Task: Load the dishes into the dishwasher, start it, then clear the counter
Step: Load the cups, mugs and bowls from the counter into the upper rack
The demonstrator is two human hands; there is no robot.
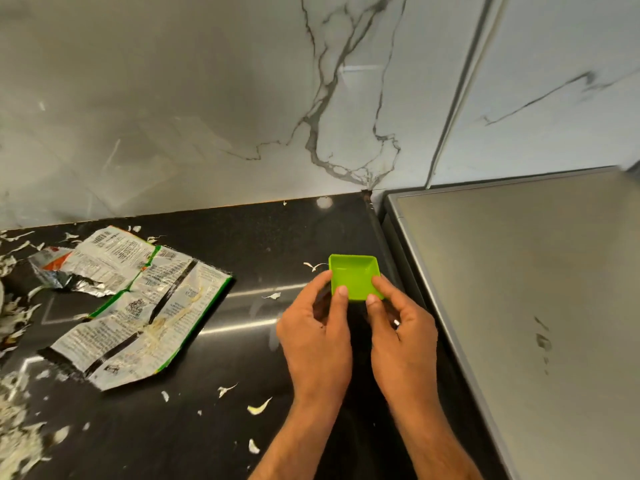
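A small square green dish (353, 277) is over the black counter (242, 244), near its right end. My left hand (317, 327) pinches the dish's near left corner, thumb on the rim. My right hand (398, 327) pinches the near right corner the same way. The dish looks empty inside. Whether it rests on the counter or is lifted off it, I cannot tell.
Torn, flattened food wrappers (138, 306) lie on the counter's left half. Pale vegetable shreds (20, 410) are scattered along the left edge and front. A grey steel appliance top (519, 289) stands right of the counter. A marble wall (242, 98) backs the counter.
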